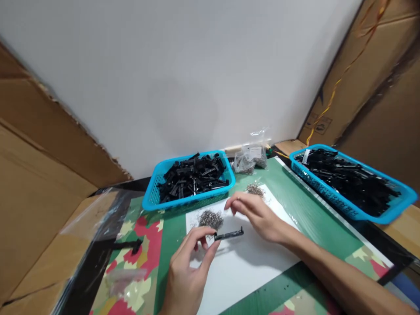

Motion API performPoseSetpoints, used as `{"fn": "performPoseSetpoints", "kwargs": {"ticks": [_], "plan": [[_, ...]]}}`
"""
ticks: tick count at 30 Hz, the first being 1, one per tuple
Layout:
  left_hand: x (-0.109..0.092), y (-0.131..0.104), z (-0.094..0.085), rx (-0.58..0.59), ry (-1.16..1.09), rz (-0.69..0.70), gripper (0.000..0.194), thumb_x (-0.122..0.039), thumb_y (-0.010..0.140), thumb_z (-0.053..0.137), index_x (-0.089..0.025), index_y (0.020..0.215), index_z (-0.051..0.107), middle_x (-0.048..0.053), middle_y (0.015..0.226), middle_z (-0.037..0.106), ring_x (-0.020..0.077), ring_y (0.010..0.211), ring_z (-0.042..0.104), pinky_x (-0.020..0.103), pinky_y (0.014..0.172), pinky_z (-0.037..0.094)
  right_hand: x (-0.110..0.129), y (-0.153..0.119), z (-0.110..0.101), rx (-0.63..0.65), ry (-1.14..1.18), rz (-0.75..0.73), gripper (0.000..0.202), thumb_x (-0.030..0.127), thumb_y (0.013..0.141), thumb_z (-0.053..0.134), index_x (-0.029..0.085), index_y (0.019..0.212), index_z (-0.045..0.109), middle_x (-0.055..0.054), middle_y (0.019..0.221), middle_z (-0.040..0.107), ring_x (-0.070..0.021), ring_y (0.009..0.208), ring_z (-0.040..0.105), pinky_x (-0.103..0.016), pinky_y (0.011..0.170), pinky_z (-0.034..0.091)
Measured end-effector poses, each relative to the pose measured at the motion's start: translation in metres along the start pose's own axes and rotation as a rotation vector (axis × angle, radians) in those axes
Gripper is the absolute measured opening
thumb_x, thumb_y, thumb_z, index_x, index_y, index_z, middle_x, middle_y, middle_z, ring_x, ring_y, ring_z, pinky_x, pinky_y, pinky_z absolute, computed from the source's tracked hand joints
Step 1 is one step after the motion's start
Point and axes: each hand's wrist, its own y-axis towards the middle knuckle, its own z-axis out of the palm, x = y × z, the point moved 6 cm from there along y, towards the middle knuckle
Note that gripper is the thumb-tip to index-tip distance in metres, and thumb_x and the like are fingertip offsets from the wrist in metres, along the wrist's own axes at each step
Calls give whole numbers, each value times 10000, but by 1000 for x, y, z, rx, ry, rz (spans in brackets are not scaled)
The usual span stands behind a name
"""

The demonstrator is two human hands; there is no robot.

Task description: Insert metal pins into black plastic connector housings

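A slim black plastic part [229,235] is pinched at its left end between the thumb and fingers of my left hand [193,267]. It lies nearly level above a white sheet [226,280]. To its upper right, my right hand [254,212] hovers with bent fingers, the thumb and index drawn together; whatever they may hold is too small to make out. Behind the black part, a pile of small metal pieces [210,219] rests on the sheet. A second small pile [255,189] sits farther back, just beyond my right hand.
A blue basket [188,202] of black parts stands at the back; another blue basket [364,215] of black parts is at the right. Clear plastic bags [251,158] lie by the wall. One black piece [127,245] is on the left. Cardboard flanks both sides.
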Motion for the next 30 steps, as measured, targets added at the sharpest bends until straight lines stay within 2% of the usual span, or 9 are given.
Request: {"fn": "performPoseSetpoints", "kwargs": {"ticks": [2, 8, 12, 15, 18, 22, 25, 27, 30], "plan": [[6, 1, -2, -24, -29, 7, 110, -280, 978, 696, -253, 1085, 695, -13, 928, 700, 149, 745, 649, 215, 716, 532, 8, 1, 7, 147, -111, -3, 351, 382, 1120, 480, 182, 977, 730, -35, 964, 682, -162, 925, 628, -286, 872, 468], [22, 3, -5, -57, -26, -9, 169, -332, 953, 728, -252, 1101, 708, 14, 983, 723, 172, 796, 687, 216, 754, 561, 21, -1, 11, 397, -369, 5, 177, 361, 1023, 680, 197, 1019, 748, -14, 942, 682, -149, 843, 605, -239, 749, 448], [16, 2, -3, -35, -51, 48, 132, -306, 949, 732, -255, 1071, 727, 18, 1031, 736, 164, 828, 710, 203, 786, 573, 21, -8, 14, 461, -513, 23, 163, 337, 988, 732, 205, 1080, 756, -49, 1052, 686, -176, 917, 643, -249, 783, 471], [11, 0, -1, -7, -41, 16, 234, -309, 953, 728, -264, 1183, 724, 15, 982, 739, 161, 778, 701, 217, 769, 576, 24, -11, 7, 432, -597, 21, 133, 263, 1036, 636, 213, 1060, 758, -56, 1072, 687, -176, 905, 656, -265, 789, 486], [6, 0, -5, -18, -39, -51, 274, -333, 975, 687, -254, 1234, 722, 40, 1011, 735, 176, 782, 693, 240, 739, 569, 24, -12, -44, 231, -725, 55, 242, 260, 1073, 517, 230, 1033, 754, -69, 1087, 694, -200, 920, 678, -312, 810, 514], [7, -1, -7, -39, -108, -174, 251, -383, 1003, 629, -224, 1155, 750, 67, 1017, 730, 198, 817, 690, 250, 714, 554, 19, -30, -179, -270, -1078, 114, 327, 413, 1037, 478, 237, 999, 750, -124, 1076, 716, -306, 915, 709, -432, 777, 542], [18, -4, -2, -66, -188, -260, 324, -488, 988, 634, -204, 1077, 764, 62, 912, 728, 202, 776, 671, 247, 683, 537, 8, -55, -266, -537, -1317, 284, 400, 572, 955, 478, 290, 840, 737, -140, 885, 737, -400, 756, 700, -471, 569, 481], [27, -6, 3, -84, -226, -306, 402, -575, 965, 638, -196, 1014, 765, 55, 841, 720, 193, 722, 647, 238, 640, 515, 5, -66, -293, -627, -1350, 365, 368, 596, 906, 511, 320, 824, 739, -135, 792, 744, -420, 674, 686, -468, 508, 443], [36, -7, 8, -85, -228, -328, 469, -639, 944, 635, -190, 965, 772, 58, 792, 719, 183, 663, 620, 232, 577, 479, 17, -56, -275, -702, -1300, 242, 381, 609, 926, 511, 327, 829, 749, -135, 784, 764, -372, 640, 681, -449, 523, 432]]}}
